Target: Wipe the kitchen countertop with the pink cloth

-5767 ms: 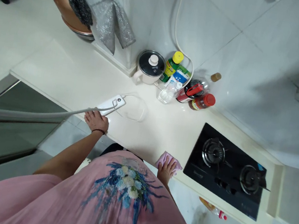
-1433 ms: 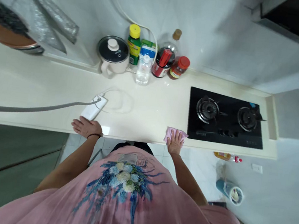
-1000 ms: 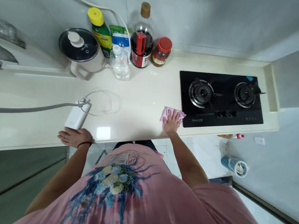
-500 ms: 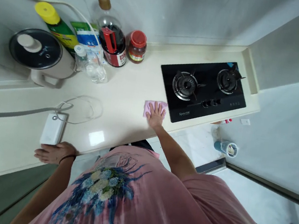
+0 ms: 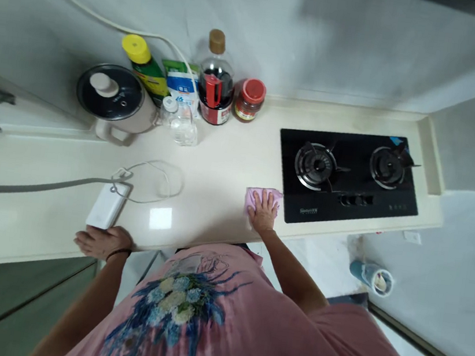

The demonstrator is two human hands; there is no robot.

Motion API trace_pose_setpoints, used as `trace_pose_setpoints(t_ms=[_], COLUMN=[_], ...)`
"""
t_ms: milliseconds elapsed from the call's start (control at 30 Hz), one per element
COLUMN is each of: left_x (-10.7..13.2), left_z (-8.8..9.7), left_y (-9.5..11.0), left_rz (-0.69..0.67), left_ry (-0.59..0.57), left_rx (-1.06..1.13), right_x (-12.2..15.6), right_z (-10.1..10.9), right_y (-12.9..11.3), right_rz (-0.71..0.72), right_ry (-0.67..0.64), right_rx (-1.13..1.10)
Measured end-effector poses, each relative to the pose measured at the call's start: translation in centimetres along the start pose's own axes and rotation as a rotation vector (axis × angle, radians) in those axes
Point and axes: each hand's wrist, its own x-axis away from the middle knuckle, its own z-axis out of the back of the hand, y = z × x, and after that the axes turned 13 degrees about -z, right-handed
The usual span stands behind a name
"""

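My right hand [image 5: 262, 215] lies flat with its fingers spread on a folded pink cloth [image 5: 254, 195], pressing it to the pale countertop [image 5: 214, 186]. The cloth sits just left of the black gas stove [image 5: 330, 208], close to its near left corner. My left hand [image 5: 103, 242] rests palm down at the counter's front edge, fingers stretched out to the left. Its fingers lie against or very near the lower end of a white power bank [image 5: 106, 207], and nothing is in its grip.
Along the wall stand an electric pot [image 5: 141, 113], a green bottle with a yellow cap [image 5: 152, 79], a bag [image 5: 183, 86], a clear bottle [image 5: 185, 130], a dark sauce bottle [image 5: 215, 111] and a red-lidded jar [image 5: 249, 104]. A thin cable [image 5: 149, 201] loops over the counter.
The head view has shifted, so the counter and everything on it appear farther right and mostly lower. Both hands keep about the same places beside the power bank and on the cloth.
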Motion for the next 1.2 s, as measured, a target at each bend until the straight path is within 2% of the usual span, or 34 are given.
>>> trace_pose_setpoints(t_ms=[100, 333, 433, 500, 567, 633, 800, 900, 967, 1033, 1100, 1200], left_x=[-0.2, -0.7, -0.8, -0.8, -0.8, -0.8, -0.9, -0.8, -0.8, -0.8, -0.7, -0.6], left_z=[-0.8, -1.7, -1.7, -1.7, -1.7, -1.8, -1.9, -1.8, -1.9, -1.9, -2.0, -2.0], left_y=[-0.4, -1.1, -1.2, -1.3, -1.3, -1.4, -1.4, -1.3, -1.3, -1.3, -1.4, -1.4], left_rz=[0.082, 0.069, 0.078, 0.072, 0.068, 0.074, 0.084, 0.072, 0.061, 0.055, 0.051, 0.047], left_ry=[0.191, 0.244, 0.250, 0.252, 0.253, 0.256, 0.274, 0.281, 0.282, 0.280, 0.279, 0.285], left_rx=[-0.085, -0.073, -0.058, -0.054, -0.051, -0.052, -0.045, -0.038, -0.036, -0.027, -0.012, 0.014], right_x=[-6.0, -21.3, -25.4, -26.2, -25.3, -22.8, -12.2, -6.9, -5.2, -4.8, -5.2, -5.4], right_z=[1.4, 5.6, 6.9, 7.1, 6.8, 5.9, 2.5, 0.9, 0.4, 0.7, 1.3, 2.3], right_y=[-1.3, -5.9, -8.9, -11.4, -14.1, -16.9, -23.1, -24.0, -22.4, -18.8, -13.7, -5.5], right_rz=[0.021, 0.007, -0.036, -0.095, -0.132, -0.086, 0.248, 0.426, 0.497, 0.460, 0.306, -0.020], right_ry=[0.027, 0.047, 0.036, 0.027, 0.010, -0.017, -0.103, -0.128, -0.133, -0.119, -0.077, 0.014], right_rx=[0.017, 0.059, 0.102, 0.111, 0.086, 0.044, 0.022, 0.011, -0.003, -0.010, -0.007, -0.009])
